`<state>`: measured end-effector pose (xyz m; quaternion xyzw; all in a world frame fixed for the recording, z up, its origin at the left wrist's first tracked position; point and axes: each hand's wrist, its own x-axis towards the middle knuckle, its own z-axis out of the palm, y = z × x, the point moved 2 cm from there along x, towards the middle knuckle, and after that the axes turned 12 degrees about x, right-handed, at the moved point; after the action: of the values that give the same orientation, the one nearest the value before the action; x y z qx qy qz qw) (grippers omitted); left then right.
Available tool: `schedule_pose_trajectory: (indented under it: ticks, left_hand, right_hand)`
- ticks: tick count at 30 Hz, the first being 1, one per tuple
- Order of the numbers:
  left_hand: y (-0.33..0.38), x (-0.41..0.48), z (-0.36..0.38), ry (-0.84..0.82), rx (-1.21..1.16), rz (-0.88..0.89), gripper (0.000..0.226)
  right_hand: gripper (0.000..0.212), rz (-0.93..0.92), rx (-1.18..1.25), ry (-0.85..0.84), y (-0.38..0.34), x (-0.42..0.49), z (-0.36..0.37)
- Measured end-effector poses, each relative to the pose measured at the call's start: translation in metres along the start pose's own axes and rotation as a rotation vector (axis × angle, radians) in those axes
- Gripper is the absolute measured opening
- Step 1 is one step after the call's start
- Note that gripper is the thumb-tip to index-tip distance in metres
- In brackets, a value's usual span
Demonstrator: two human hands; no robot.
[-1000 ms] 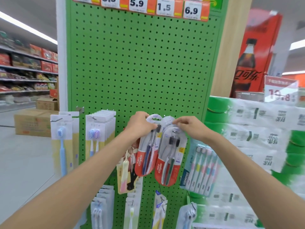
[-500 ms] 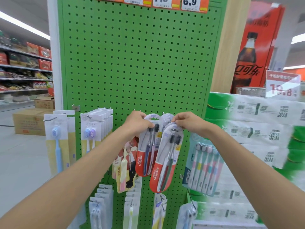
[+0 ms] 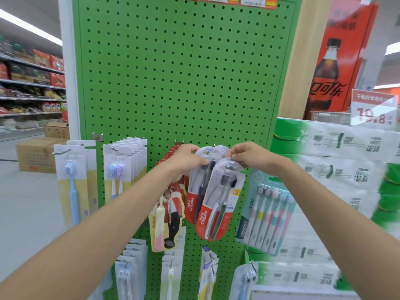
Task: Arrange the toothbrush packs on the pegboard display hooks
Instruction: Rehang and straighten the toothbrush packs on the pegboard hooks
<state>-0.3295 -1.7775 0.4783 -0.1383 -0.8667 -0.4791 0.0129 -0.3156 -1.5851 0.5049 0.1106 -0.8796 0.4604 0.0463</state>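
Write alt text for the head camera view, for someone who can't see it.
Two bare hands hold red Colgate toothbrush packs by their tops against a green pegboard: the left hand grips the rear pack, and the right hand pinches the tilted front pack. White packs hang to the left and a pastel multi-brush pack to the right.

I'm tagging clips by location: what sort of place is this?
Likely a supermarket: a green pegboard hung with toothbrush packs, price tags along its top, and stocked shelves at left.
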Motion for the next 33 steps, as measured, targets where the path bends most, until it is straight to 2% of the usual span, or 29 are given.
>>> schedule_pose_trajectory:
  ticks: [5, 10, 16, 20, 26, 33]
  left_hand:
    - [-0.003, -0.001, 0.002, -0.023, -0.032, 0.003, 0.016]
    - [-0.008, -0.002, 0.009, -0.064, 0.014, 0.031, 0.019]
    - [-0.008, 0.006, 0.011, -0.134, -0.11, 0.015, 0.018]
    - [-0.008, 0.009, 0.015, -0.079, -0.11, 0.018, 0.022]
    - [-0.005, 0.015, 0.021, -0.067, -0.178, -0.019, 0.015]
    - [-0.002, 0.022, 0.027, -0.041, -0.144, 0.039, 0.004]
  right_hand:
    - [0.02, -0.016, -0.035, 0.005, 0.003, -0.001, 0.0]
    - [0.024, -0.029, -0.068, 0.025, 0.004, 0.0, 0.0]
    - [0.02, -0.057, -0.034, 0.074, 0.004, -0.003, 0.004]
    - [0.025, -0.055, -0.048, 0.082, 0.006, -0.005, 0.005]
    - [0.023, -0.111, -0.138, 0.164, 0.009, -0.005, -0.001]
    - [0.026, -0.243, -0.112, 0.261, 0.002, -0.017, -0.005]
